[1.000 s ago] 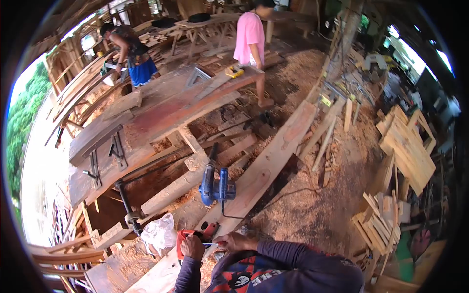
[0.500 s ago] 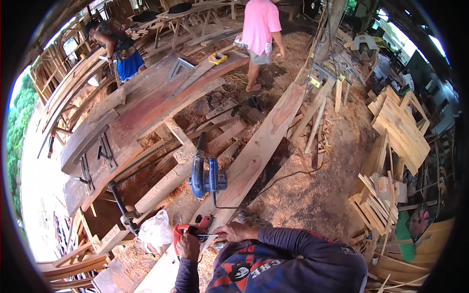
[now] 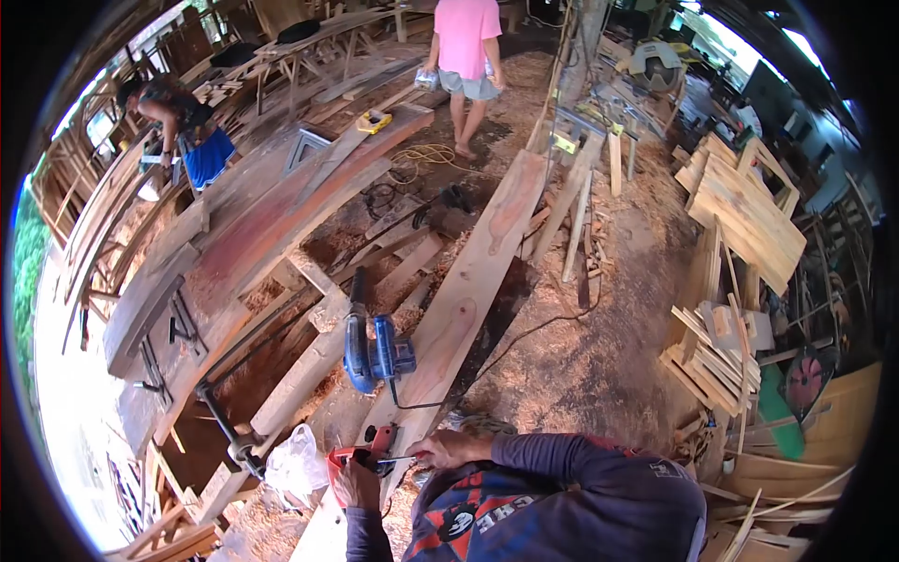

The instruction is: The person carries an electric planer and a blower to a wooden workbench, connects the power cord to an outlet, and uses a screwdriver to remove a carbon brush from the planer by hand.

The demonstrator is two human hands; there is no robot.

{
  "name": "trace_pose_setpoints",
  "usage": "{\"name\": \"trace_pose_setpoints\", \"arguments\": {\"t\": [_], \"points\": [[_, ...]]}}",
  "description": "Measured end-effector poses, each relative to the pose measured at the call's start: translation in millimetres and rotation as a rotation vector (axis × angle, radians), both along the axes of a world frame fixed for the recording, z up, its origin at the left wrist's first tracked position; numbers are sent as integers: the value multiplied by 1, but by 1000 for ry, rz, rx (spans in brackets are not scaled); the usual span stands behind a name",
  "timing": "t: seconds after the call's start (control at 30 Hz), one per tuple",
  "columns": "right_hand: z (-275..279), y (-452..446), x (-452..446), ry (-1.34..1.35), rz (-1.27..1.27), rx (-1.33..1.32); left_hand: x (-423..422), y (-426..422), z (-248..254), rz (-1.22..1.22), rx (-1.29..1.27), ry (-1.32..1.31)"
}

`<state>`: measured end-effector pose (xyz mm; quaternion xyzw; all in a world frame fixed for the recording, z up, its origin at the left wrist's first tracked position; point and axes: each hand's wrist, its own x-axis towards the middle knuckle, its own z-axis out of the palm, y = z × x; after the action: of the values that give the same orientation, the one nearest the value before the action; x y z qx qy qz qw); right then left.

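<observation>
Left hand (image 3: 357, 483), bottom centre of frame: fingers curled over a red power tool (image 3: 382, 437), hard-cased and blocky, count one. Right hand (image 3: 444, 449), just to its right: fingers closed round the end of a slim tool (image 3: 397, 459), its straight metal shaft reaching across to the red tool; whether the tip touches cannot be told. Both sleeves dark.

Red tool sits at the lower end of one long plank (image 3: 468, 298), pale, flat, smooth-looking, with pinkish grain and a dark-ringed knot, running from lower centre to upper centre. One blue blower (image 3: 360, 357), rounded plastic body with dark nozzle, just left of the plank's middle; dark cord loops off right. One white plastic bag (image 3: 298, 463), thin and crumpled, left of the red tool.

Left half of frame: broad timber slab (image 3: 245, 245), reddish stain along it, one yellow tool (image 3: 375, 122) and one triangular frame (image 3: 306, 148) near its far end. Curly shavings (image 3: 599, 375) over the ground, right of centre. Right edge: pile of pale sawn strips (image 3: 709, 361), too overlapped to count.

Two other people: one in a pink shirt (image 3: 467, 39), top centre; one in blue shorts (image 3: 208, 160), upper left, bent forward.
</observation>
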<state>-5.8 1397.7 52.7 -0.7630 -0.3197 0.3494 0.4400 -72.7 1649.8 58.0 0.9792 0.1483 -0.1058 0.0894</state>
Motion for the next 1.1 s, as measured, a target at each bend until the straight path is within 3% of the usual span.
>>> {"name": "trace_pose_setpoints", "arguments": {"t": [0.2,0.3,0.33,0.4,0.43,0.47,0.5,0.53,0.57,0.67,0.73,0.93,1.1], "points": [[-6,0,-5,-48,-36,-6,-11,-1,-8,-42,-2,-221],[1,0,-2,-26,-17,-50,-17,-2,1,51,-69,-258],[-10,0,-3,-140,-41,70,-14,-3,4,51,-91,-294],[5,3,-4,-127,-91,-21,-14,-3,16,51,-122,-376],[2,4,-4,14,-131,0,-14,-4,26,60,-146,-428],[6,7,-1,-24,-152,-154,-14,-5,39,84,-181,-482],[48,8,7,-27,-153,-220,-17,-5,54,114,-240,-525],[23,9,4,85,-248,-70,-12,-10,84,349,-525,-528],[12,8,3,-22,-294,27,-13,-9,94,352,-746,-643],[66,24,9,280,-390,193,-13,-14,128,619,-1510,-687],[100,37,11,407,-390,328,-17,-16,117,664,-1757,-749],[157,88,2,400,-280,510,-36,-26,136,660,-2163,-832],[168,109,-7,398,-150,489,-51,-31,147,712,-2216,-888]]}}
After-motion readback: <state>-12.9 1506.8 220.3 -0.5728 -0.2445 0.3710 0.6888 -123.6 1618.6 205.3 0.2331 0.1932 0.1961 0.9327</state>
